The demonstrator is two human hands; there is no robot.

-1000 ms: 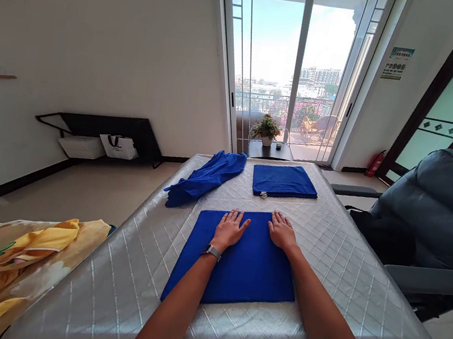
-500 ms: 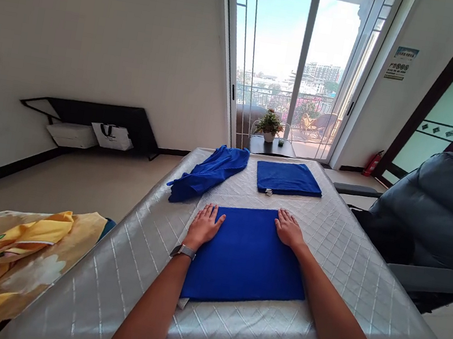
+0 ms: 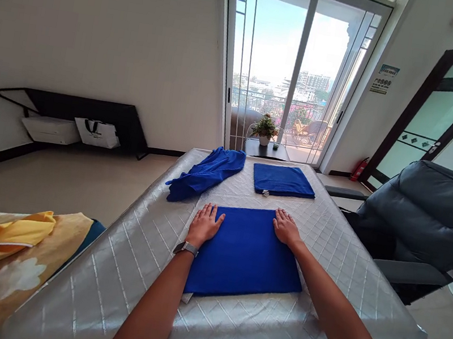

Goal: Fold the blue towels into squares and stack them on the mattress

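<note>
A blue cloth [image 3: 244, 258], folded into a flat rectangle, lies on the silver quilted table cover [image 3: 143, 259] in front of me. My left hand [image 3: 204, 225] rests flat on its far left corner, fingers stretched out, a watch on the wrist. On the far right corner lies my right hand [image 3: 286, 227], also flat with its fingers extended. Behind it, to the right, is a second folded blue cloth [image 3: 284, 180] with a small white tag at its near edge. A crumpled blue cloth [image 3: 208, 175] sits at the far left of the table.
A black armchair [image 3: 429, 219] stands close along the right side. To the left lies yellow patterned fabric [image 3: 11, 250]. Beyond the table's far edge, a potted plant [image 3: 265, 128] stands on a small dark table before the glass sliding door [image 3: 295, 77].
The camera view has tilted and shifted slightly, so the room appears moved. Both hands stay flat on the folded blue cloth, which looks unchanged.
</note>
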